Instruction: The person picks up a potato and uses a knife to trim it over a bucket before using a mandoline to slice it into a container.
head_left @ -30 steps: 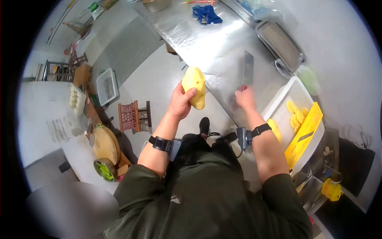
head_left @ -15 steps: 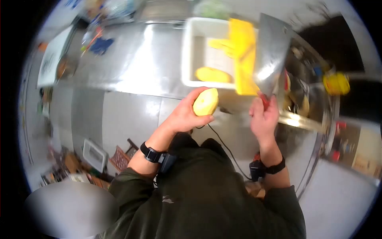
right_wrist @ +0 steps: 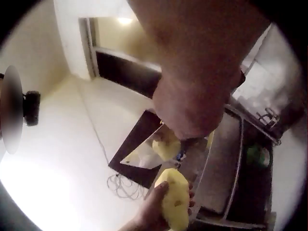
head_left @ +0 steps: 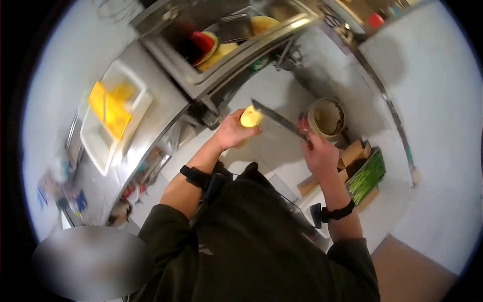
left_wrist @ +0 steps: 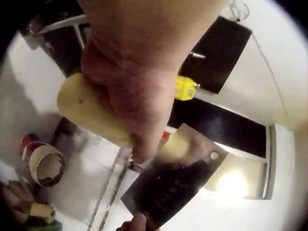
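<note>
In the head view my left hand grips a peeled yellow potato-like piece, thumb along its side. My right hand holds the handle of a broad cleaver, whose far end is at or close beside the piece; contact cannot be told. The left wrist view shows the pale piece in the left hand and the wide blade near it. From the right wrist, the piece stands upright in the left hand, below the blade.
A white tub with a yellow slicer stands on the metal table at left. The sink lies ahead. On the floor at right are a dirty bucket and green vegetables.
The body has turned right, so the tub and slicer now lie at left and the sink ahead. The cleaver has swung from pointing away to pointing at the piece, still in the left hand.
</note>
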### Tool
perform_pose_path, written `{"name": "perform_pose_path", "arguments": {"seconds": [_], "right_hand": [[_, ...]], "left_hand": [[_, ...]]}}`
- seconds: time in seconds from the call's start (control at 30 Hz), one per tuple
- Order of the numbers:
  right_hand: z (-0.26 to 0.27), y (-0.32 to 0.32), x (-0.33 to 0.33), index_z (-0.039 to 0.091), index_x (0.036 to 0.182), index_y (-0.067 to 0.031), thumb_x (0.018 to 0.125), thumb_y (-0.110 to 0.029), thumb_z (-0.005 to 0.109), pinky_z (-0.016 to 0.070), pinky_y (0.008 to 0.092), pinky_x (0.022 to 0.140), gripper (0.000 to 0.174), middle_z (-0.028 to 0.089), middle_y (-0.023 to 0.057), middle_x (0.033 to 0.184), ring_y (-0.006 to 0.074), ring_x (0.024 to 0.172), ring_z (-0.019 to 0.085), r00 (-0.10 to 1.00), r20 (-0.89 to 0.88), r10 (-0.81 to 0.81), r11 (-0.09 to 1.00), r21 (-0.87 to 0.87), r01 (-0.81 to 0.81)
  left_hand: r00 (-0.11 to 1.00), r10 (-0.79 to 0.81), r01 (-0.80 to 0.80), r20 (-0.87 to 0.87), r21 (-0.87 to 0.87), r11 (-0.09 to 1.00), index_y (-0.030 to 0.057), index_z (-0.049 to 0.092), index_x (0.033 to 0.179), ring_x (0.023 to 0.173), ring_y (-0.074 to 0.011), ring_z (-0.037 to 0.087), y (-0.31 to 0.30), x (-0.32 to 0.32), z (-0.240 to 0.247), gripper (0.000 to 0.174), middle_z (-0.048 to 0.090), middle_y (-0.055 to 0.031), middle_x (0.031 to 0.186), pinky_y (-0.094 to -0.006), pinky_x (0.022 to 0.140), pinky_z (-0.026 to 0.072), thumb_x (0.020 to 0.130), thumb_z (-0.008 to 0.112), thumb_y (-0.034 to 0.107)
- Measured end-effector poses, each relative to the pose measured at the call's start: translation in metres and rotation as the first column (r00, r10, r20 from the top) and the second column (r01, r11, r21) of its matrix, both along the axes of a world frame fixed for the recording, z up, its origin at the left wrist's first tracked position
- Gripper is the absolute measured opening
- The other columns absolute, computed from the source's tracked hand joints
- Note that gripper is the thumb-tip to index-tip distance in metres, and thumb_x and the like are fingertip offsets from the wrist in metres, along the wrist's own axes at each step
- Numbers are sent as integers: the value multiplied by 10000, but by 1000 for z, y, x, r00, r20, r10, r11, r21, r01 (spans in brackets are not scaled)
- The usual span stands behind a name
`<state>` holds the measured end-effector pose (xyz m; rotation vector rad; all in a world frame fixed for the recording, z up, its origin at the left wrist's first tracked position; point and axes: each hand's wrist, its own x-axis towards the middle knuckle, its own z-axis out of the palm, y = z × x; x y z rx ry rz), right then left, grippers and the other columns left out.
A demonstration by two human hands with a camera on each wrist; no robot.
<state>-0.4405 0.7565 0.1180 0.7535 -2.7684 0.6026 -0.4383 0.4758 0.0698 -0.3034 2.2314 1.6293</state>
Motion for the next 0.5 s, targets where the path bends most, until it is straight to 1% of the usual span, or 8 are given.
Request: {"name": "perform_pose_path", "arguments": {"seconds": [0.03,0.07,0.13,0.2,0.27,0.3,0.47,0.5], "right_hand": [[2,3,13,622,1008,-104,843,-235,683,509,416,567,219,649,113,784,319,693,652,996,55,-76,997,20,75],[-3,13,17,622,1008,-104,843,-235,683,509,416,567,219,649,113,784,319,693,652,990,76,-121,993,20,120],[-7,37,8,620,981,-121,858,-256,663,507,430,580,188,636,109,770,324,692,646,974,142,-175,985,16,174],[-18,60,-1,617,971,-123,863,-258,656,504,436,582,176,630,107,760,327,683,641,953,158,-259,966,38,256],[-26,88,-17,615,961,-126,869,-259,648,501,442,584,166,624,105,750,331,673,635,926,158,-342,940,61,337],[-27,100,-22,613,957,-125,867,-258,649,498,444,581,164,622,106,747,333,671,633,924,149,-353,935,83,344],[-20,139,-52,605,933,-118,852,-244,664,491,445,575,161,610,101,728,329,656,622,844,175,-507,855,220,469],[-24,149,-55,603,924,-115,847,-237,671,492,443,572,160,604,98,719,326,648,619,847,158,-508,855,212,473]], "left_hand": [[998,-7,6,-68,-19,1000,2,629,1083,817,-164,633,13,-2,-2,489,679,-83,908,-316,756,510,741,807,304],[999,-22,23,32,-41,999,4,650,1034,783,-158,632,29,-14,-7,403,680,-72,877,-311,717,513,770,785,277],[984,-131,119,122,105,987,6,665,1011,762,-151,633,57,-43,-3,376,683,-63,872,-309,695,515,783,787,278],[975,-211,204,63,106,973,7,663,1036,795,-143,633,86,-71,-14,368,687,-62,888,-314,713,515,802,788,262],[952,-288,260,104,221,940,38,617,1150,916,-165,627,118,-104,-37,454,677,-75,1012,-316,831,501,787,801,239],[940,-331,318,79,147,937,39,619,1152,934,-158,627,132,-118,-44,449,684,-72,1029,-318,845,499,792,797,242],[865,-501,491,26,159,857,35,619,1175,943,-166,632,192,-186,-55,433,695,-86,1057,-325,858,497,814,771,221],[838,-545,534,33,151,832,45,627,1173,949,-178,635,204,-195,-34,417,696,-92,1066,-329,861,496,819,765,218]]}}
